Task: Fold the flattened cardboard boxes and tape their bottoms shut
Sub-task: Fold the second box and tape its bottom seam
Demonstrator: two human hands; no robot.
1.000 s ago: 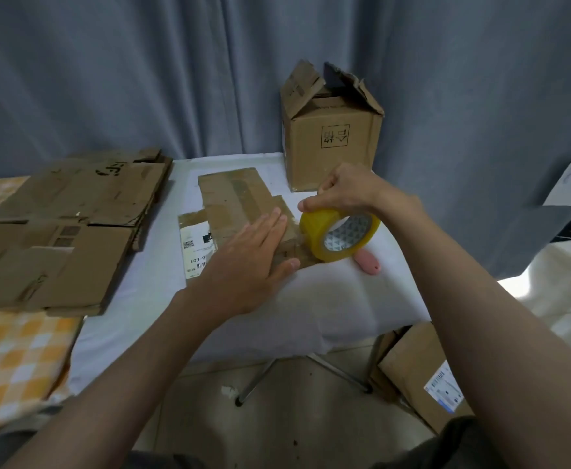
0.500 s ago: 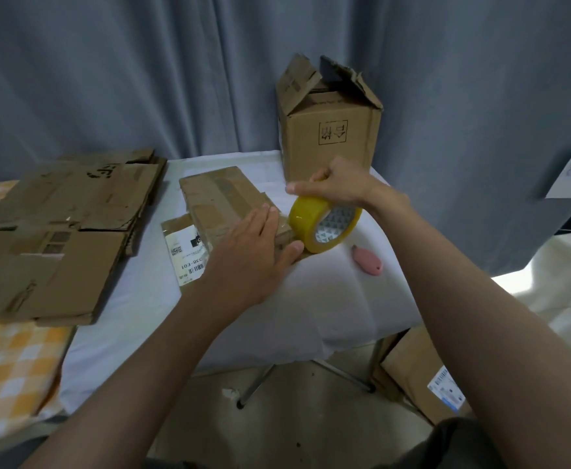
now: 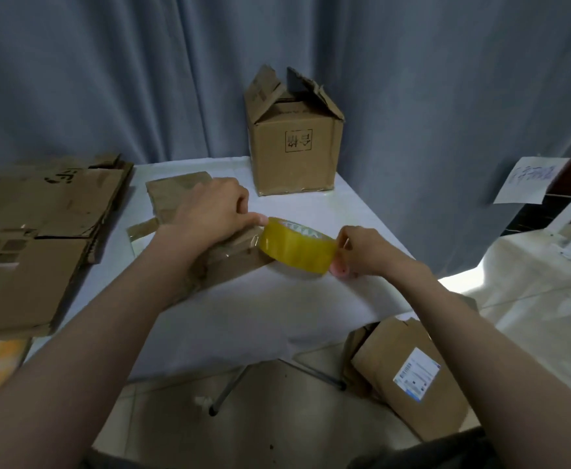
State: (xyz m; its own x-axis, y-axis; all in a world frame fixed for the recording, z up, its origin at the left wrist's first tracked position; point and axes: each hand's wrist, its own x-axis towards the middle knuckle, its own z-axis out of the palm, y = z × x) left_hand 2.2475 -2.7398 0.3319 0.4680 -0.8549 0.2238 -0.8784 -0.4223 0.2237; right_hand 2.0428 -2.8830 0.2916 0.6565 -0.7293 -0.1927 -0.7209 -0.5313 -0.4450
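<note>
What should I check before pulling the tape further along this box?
1. Right hand has a grip on the tape roll: ok.
2. Left hand presses the flat box down: ok.
3. Tape stuck to the cardboard: cannot tell.
4. Flaps aligned under the left hand: cannot tell, hidden.
5. Bare white table ahead of the roll: ok.
6. Upright box stands apart from the work: ok.

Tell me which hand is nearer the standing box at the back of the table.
Left. The left hand lies on the flat cardboard, just left of and in front of the standing box; the right hand, gripping the tape roll, is farther forward.
</note>
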